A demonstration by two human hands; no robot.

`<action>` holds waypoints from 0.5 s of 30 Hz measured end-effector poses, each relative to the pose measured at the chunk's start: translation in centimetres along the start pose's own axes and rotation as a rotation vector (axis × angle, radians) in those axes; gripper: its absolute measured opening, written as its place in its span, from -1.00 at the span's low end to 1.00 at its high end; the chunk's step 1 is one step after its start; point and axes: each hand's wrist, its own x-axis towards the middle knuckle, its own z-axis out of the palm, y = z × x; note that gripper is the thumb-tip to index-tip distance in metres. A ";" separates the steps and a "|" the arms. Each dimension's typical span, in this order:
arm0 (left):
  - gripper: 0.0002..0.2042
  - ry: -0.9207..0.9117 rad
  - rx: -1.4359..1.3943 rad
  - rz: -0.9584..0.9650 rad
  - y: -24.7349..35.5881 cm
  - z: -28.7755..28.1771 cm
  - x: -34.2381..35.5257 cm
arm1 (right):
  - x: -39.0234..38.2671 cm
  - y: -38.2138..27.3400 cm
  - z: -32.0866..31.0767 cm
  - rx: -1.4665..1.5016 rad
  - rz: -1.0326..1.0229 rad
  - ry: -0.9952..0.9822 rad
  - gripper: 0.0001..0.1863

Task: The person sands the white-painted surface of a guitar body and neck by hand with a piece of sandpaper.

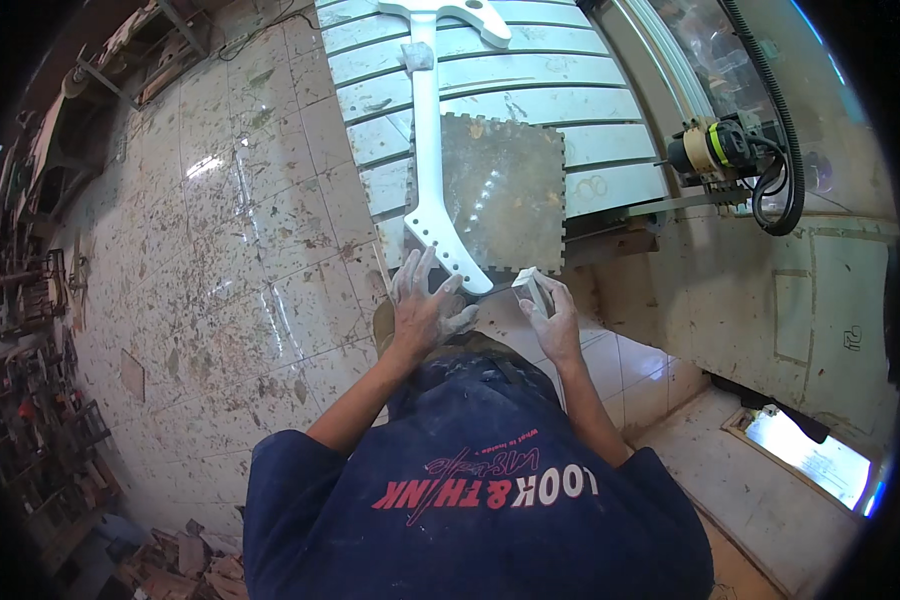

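A long white cut-out part (428, 130), with a row of holes at its wider near end, lies along a slatted machine bed (590, 150). It lies partly over a square brown panel with notched edges (515, 190). My left hand (425, 305) rests flat with fingers spread on the near end of the white part, holding nothing. To its right, my right hand (550, 315) grips a small pale block (533, 290) at the panel's near edge.
A router head (720, 150) with a black hose hangs on a gantry at the right. A speckled tiled floor (240, 250) spreads to the left, with cluttered shelves along the far left. Wood offcuts (170, 565) lie at the lower left.
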 end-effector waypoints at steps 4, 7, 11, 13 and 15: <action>-0.47 0.044 -0.026 -0.021 -0.4 0.4 -0.5 | 0.0 0.5 -0.1 0.055 -0.006 0.022 -0.42; -0.45 0.061 -0.026 -0.030 0.0 0.2 -0.3 | 0.2 0.3 -0.2 0.003 0.000 0.014 -0.44; -0.43 0.019 -0.049 0.060 0.3 0.6 -0.2 | 0.2 0.2 0.0 0.001 0.006 -0.002 -0.43; -0.43 0.027 -0.033 0.050 0.1 0.4 -0.1 | 0.2 0.2 0.2 0.017 -0.020 0.003 -0.43; -0.44 0.034 -0.019 0.041 -0.2 0.2 -0.1 | 0.2 0.3 0.2 0.024 -0.010 0.003 -0.43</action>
